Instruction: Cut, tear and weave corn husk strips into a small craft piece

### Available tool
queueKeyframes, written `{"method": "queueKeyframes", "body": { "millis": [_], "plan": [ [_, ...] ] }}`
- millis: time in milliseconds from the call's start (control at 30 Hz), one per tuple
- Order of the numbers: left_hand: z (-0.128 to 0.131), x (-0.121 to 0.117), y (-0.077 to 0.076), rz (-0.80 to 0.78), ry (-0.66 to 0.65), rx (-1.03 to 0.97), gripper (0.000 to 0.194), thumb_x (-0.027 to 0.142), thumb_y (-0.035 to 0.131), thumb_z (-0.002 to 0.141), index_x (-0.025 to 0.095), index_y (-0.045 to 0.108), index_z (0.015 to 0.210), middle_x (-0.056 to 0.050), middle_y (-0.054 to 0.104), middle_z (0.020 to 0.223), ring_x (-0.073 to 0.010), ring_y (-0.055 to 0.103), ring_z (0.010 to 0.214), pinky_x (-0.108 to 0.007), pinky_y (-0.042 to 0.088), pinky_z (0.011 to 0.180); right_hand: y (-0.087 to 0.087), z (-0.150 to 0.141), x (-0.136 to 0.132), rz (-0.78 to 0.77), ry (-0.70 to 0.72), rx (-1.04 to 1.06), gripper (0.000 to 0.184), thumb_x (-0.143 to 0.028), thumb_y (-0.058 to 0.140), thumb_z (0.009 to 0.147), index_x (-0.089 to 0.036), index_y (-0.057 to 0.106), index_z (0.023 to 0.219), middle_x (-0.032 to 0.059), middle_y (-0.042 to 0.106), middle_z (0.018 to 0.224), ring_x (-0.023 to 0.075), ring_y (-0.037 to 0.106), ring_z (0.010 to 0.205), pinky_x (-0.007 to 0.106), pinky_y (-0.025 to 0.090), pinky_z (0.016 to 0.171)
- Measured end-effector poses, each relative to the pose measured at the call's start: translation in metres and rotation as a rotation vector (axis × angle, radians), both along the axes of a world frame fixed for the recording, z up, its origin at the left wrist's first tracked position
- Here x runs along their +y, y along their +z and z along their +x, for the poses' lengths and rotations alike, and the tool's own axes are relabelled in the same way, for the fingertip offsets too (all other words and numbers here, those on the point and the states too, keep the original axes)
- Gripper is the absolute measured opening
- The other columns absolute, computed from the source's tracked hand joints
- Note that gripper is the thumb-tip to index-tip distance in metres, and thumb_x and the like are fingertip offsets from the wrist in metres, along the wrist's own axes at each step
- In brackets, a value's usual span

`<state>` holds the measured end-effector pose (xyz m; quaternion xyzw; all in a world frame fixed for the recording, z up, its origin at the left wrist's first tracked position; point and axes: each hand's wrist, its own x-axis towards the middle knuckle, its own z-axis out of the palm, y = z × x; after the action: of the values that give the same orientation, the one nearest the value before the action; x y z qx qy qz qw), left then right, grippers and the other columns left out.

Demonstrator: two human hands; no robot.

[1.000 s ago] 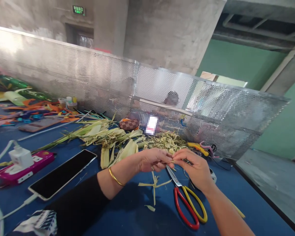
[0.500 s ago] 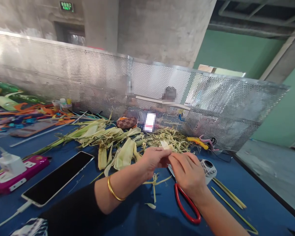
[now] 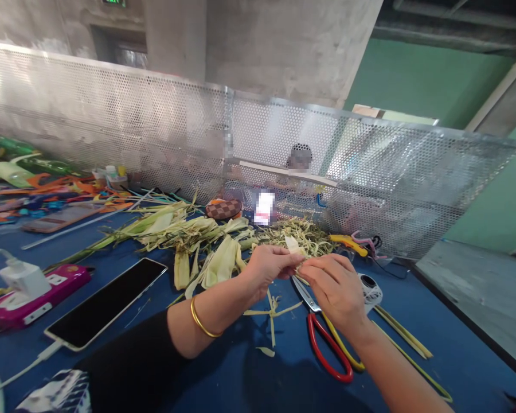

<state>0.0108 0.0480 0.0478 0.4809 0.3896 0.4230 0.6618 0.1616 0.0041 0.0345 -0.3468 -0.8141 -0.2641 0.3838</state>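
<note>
Both hands meet above the blue table, pinching a small pale piece of corn husk (image 3: 293, 245) whose tip sticks up between the fingers. My left hand (image 3: 270, 267) is closed on its left side, a gold bangle at the wrist. From the right, my right hand (image 3: 336, 289) is closed at the husk's lower end, its fingertips against those of the left; they partly hide the piece. Red-handled scissors (image 3: 330, 350) lie under my right hand, blades pointing away. A knotted cross of husk strips (image 3: 272, 312) rests below the hands, a small husk scrap (image 3: 265, 351) near it.
Corn husks (image 3: 221, 261) and a heap of shredded strips (image 3: 301, 232) lie beyond my hands. At left are a black-screened phone (image 3: 107, 301) and a magenta power strip (image 3: 38, 298). A tape roll (image 3: 371, 289) and stalks (image 3: 404, 332) lie right. A perforated metal screen (image 3: 176, 132) stands behind.
My right hand has shifted slightly on the husk, its fingers less folded over the left fingertips. More of the scissor blades and the yellow stalk beside the scissors now shows. The view has tilted slightly.
</note>
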Motion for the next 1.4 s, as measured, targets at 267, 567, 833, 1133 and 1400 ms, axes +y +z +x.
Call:
{"method": "queueKeyframes", "body": {
  "millis": [267, 567, 833, 1133, 1400],
  "plan": [
    [0.004, -0.002, -0.004, 0.049, 0.016, -0.027, 0.01, 0.009, 0.066, 0.07, 0.013, 0.064, 0.06, 0.002, 0.059, 0.054, -0.0061, 0.052, 0.05, -0.022, 0.045, 0.06, 0.006, 0.001, 0.004, -0.255, -0.055, -0.008, 0.019, -0.017, 0.044, 0.091, -0.02, 0.054, 0.075, 0.0022, 0.062, 0.074, 0.0165, 0.056, 0.071, 0.033, 0.039, 0.074],
    [0.002, 0.001, -0.004, 0.2, -0.002, 0.045, 0.01, 0.014, 0.065, 0.069, 0.017, 0.065, 0.06, 0.002, 0.06, 0.056, -0.0085, 0.055, 0.055, -0.022, 0.046, 0.062, 0.0, -0.003, 0.003, -0.342, -0.126, 0.18, 0.017, -0.022, 0.048, 0.089, -0.021, 0.054, 0.074, 0.0015, 0.061, 0.075, 0.0174, 0.054, 0.072, 0.031, 0.039, 0.072],
    [0.002, -0.001, -0.003, 0.147, 0.009, 0.042, 0.011, 0.015, 0.065, 0.07, 0.017, 0.063, 0.059, 0.002, 0.062, 0.056, -0.0093, 0.057, 0.055, -0.023, 0.048, 0.063, -0.005, -0.005, 0.005, -0.454, -0.212, 0.39, 0.01, -0.027, 0.054, 0.084, -0.02, 0.055, 0.077, 0.0021, 0.062, 0.077, 0.0189, 0.057, 0.074, 0.031, 0.041, 0.07],
    [0.003, -0.004, -0.002, 0.15, -0.018, 0.015, 0.011, 0.013, 0.065, 0.071, 0.016, 0.065, 0.061, 0.001, 0.064, 0.059, -0.0081, 0.057, 0.056, -0.022, 0.049, 0.065, 0.006, -0.005, 0.005, -0.862, -0.177, 0.673, 0.026, -0.041, 0.057, 0.075, -0.018, 0.062, 0.064, 0.002, 0.065, 0.061, 0.0165, 0.056, 0.057, 0.027, 0.039, 0.055],
    [0.003, -0.005, -0.003, 0.168, -0.045, 0.006, 0.009, 0.02, 0.068, 0.07, 0.015, 0.065, 0.062, 0.0, 0.063, 0.06, -0.0093, 0.058, 0.057, -0.024, 0.049, 0.066, 0.007, -0.004, 0.003, -0.879, -0.133, 0.692, 0.023, -0.037, 0.056, 0.074, -0.018, 0.06, 0.063, 0.0018, 0.064, 0.061, 0.0165, 0.056, 0.059, 0.029, 0.041, 0.06]
  ]
}}
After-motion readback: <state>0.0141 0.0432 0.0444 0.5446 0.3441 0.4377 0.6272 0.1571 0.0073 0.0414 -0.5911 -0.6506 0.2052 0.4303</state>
